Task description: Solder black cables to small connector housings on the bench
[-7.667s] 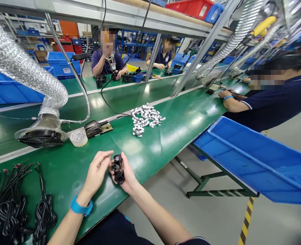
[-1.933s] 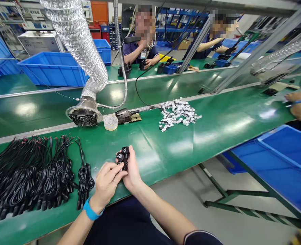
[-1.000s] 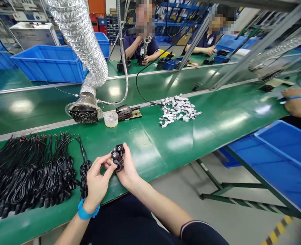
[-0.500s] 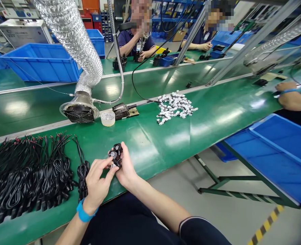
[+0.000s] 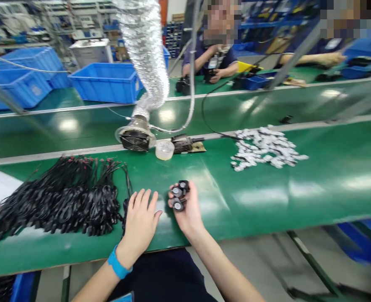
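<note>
Cupped in my right hand (image 5: 190, 209) are three small black plugs (image 5: 177, 191) with round, light-marked ends facing up. My left hand (image 5: 142, 220), a blue band on its wrist, is held palm down with fingers outstretched, just left of the right hand. It holds nothing that I can see. Partly under its fingers is a coiled black cable (image 5: 125, 209); whether they touch it I cannot tell. Farther left lies a large heap of bundled black cables (image 5: 75, 201) with red-tipped wire ends.
A pile of small white parts (image 5: 263, 147) lies on the green bench (image 5: 223, 218). Behind my hands stand a fume duct with a fan (image 5: 135, 139), a round tub (image 5: 164, 149) and a dark tool holder (image 5: 182, 143). Blue bins (image 5: 106, 84) and a seated co-worker (image 5: 210, 63) are across the bench.
My left hand has let go of the plugs and moved left, its fingers now spread over the single cable. The plugs stay in my right hand. The view has turned left.
</note>
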### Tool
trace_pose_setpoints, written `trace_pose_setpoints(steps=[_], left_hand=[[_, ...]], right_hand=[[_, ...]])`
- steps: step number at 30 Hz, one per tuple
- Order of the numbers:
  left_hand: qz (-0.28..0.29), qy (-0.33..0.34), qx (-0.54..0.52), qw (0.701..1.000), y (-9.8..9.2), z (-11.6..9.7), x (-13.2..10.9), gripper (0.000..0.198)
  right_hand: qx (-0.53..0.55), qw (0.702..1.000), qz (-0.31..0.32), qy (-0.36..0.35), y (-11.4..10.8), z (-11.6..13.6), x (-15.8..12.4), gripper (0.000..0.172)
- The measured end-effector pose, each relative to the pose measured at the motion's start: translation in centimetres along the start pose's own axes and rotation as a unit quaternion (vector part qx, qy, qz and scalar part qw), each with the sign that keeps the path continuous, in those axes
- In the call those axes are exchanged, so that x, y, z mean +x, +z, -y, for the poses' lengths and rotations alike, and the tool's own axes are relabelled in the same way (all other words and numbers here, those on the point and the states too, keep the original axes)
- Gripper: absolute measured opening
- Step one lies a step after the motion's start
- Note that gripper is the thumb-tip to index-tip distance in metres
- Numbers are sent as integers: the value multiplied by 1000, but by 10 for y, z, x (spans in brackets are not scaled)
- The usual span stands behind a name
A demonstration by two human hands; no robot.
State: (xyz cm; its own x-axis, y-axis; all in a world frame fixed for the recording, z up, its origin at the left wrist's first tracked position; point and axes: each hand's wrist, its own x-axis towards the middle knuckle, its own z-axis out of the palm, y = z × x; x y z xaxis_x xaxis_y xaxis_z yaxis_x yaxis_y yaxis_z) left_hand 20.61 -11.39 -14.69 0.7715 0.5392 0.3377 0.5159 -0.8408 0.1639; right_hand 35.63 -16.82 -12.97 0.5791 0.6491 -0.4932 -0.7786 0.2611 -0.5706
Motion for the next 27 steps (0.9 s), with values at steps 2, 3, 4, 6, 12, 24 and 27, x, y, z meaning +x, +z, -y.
trace_pose_setpoints(steps=[2, 3, 4, 6, 12, 24, 27], left_hand=[[36, -14, 85, 996, 3, 16, -6, 41], [49, -18, 115, 992, 4, 25, -9, 42], [59, -22, 139, 988, 3, 35, -12, 44], [76, -25, 179, 981, -1, 51, -16, 50], [94, -23, 232, 968, -16, 72, -27, 54], [94, -74, 288, 950, -34, 120, -53, 51], [94, -87, 300, 945, -39, 138, -59, 51]], right_hand=[[-23, 999, -3, -31, -7, 0, 5, 48], [-43, 998, -8, -44, -10, -1, 8, 48], [-72, 996, -13, -55, -12, -2, 11, 49], [-156, 985, -22, -68, -17, -4, 17, 53], [-489, 848, 68, -196, -22, 2, 26, 54], [-761, 489, 206, -374, -29, -12, 36, 43], [-769, 449, 218, -400, -27, -19, 34, 42]])
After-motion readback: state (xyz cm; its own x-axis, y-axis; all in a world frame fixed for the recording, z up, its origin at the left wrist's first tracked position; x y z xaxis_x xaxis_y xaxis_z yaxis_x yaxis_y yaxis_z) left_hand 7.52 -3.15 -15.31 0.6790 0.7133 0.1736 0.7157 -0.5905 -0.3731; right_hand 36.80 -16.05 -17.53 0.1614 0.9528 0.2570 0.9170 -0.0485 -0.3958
